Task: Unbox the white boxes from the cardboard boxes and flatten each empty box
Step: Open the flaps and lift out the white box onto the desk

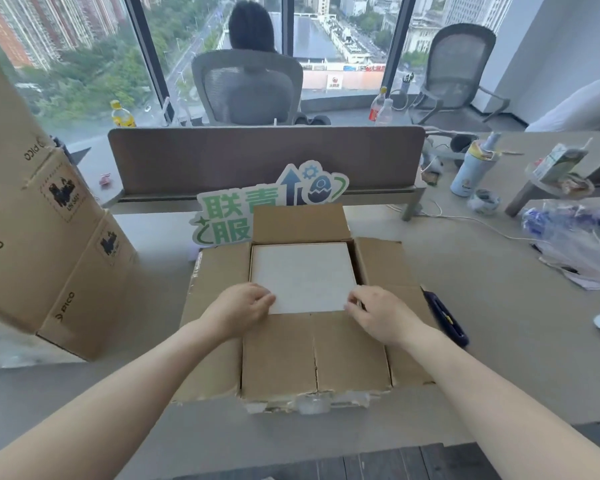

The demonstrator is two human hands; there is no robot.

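— Grey worktop (465, 306) under a high window, city towers beyond, and someone seated in a mesh chair at twelve o'clock. Where is the task's thing?

— Dead centre. An open brown cardboard box (347, 351) has its four flaps folded outward, and a flat white square box (302, 275) sits snugly inside, face up. More brown cartons (49, 244) lean at nine o'clock.

— And the hands?

— Both at the white box's near edge, which runs nine to three. The left hand (245, 306) has its fingers curled at the near-left corner; the right hand (378, 311) pinches at the near-right corner. Neither is nearer — they mirror each other, forearms converging from six o'clock.

— So the box lies toward twelve of the fingertips?

— Yes. I judge the lift must go straight up; the fit looks tight, so fingers need purchase beneath that edge.
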